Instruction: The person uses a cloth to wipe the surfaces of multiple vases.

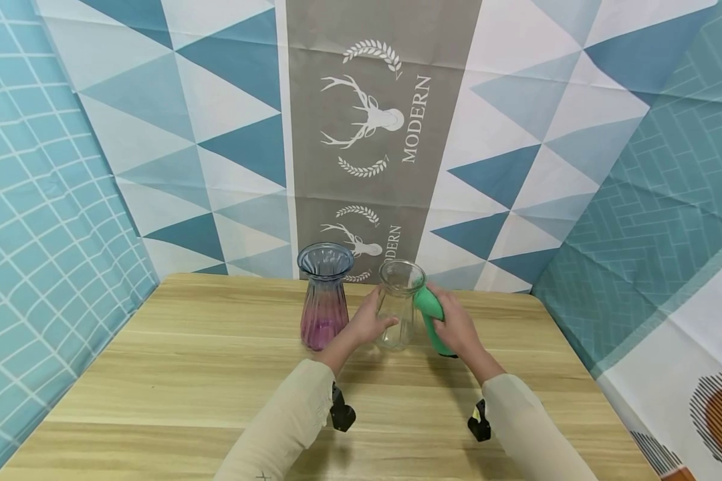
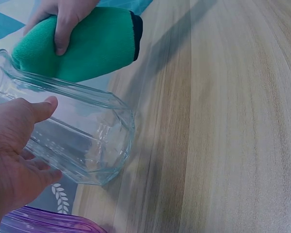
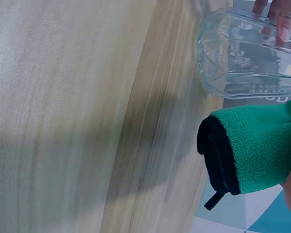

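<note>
A clear glass vase (image 1: 400, 327) with a flared rim stands upright near the back of the wooden table. My left hand (image 1: 370, 322) grips it from the left, thumb across the near side and fingers round the far side. In my right hand (image 1: 455, 324) is a folded green cloth (image 1: 436, 327) with a dark edge and a small loop. The upper part of the cloth lies against the vase just under its rim, on the right. In the left wrist view the cloth (image 2: 94, 48) overlaps the glass near its mouth.
Left of the clear vase stands a second ribbed glass vase (image 1: 325, 300), blue at the top and purple-pink below, close to my left hand. The wooden table (image 1: 186, 374) ends at a patterned cloth backdrop (image 1: 241, 167) behind both vases.
</note>
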Demonstrator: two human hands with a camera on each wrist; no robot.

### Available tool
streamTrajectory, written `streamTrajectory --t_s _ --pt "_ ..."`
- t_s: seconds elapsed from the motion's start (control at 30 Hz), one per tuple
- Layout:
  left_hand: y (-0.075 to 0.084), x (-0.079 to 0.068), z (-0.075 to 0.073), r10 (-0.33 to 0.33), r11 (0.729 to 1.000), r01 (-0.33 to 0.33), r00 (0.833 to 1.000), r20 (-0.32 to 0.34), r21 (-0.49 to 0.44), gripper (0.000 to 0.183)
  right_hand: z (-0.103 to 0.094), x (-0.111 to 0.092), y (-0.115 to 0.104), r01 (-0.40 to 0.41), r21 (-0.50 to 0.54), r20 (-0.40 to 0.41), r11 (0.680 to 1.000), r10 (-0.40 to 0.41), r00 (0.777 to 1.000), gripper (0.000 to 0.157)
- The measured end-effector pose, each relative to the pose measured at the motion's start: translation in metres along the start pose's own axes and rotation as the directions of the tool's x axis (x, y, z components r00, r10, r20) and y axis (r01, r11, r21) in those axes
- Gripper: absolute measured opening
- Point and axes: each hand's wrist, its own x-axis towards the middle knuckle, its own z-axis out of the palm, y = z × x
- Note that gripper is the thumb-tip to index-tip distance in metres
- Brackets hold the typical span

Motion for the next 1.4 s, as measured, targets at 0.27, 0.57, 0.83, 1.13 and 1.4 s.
streamTrajectory --t_s 0.27,0.57,0.83,1.13,1.4 --pt "0.002 -0.001 -0.001 0.010 1.000 -0.010 1.000 0.000 -0.004 0.085 0.002 -0.004 0.003 0.008 -0.063 0.042 0.998 -0.005 0.999 0.064" --pt "0.003 -0.003 -0.002 0.033 0.999 -0.033 0.999 0.000 0.003 0.085 0.005 -0.012 0.009 0.054 -0.149 0.107 0.987 -0.038 0.994 0.066" --pt "0.001 -0.002 0.000 0.006 0.999 -0.006 1.000 -0.010 -0.034 0.087 0.007 -0.015 0.013 0.129 -0.230 0.100 0.965 -0.109 0.989 0.069" --pt "0.003 -0.001 0.007 -0.046 0.999 0.044 0.996 -0.079 -0.026 0.095 0.010 -0.018 0.018 0.184 -0.295 0.124 0.938 -0.153 0.980 0.069" --pt "0.005 0.001 0.012 -0.043 0.999 0.040 0.988 -0.145 -0.024 0.094 0.009 -0.022 0.019 0.189 -0.351 0.180 0.917 -0.132 0.975 0.071"
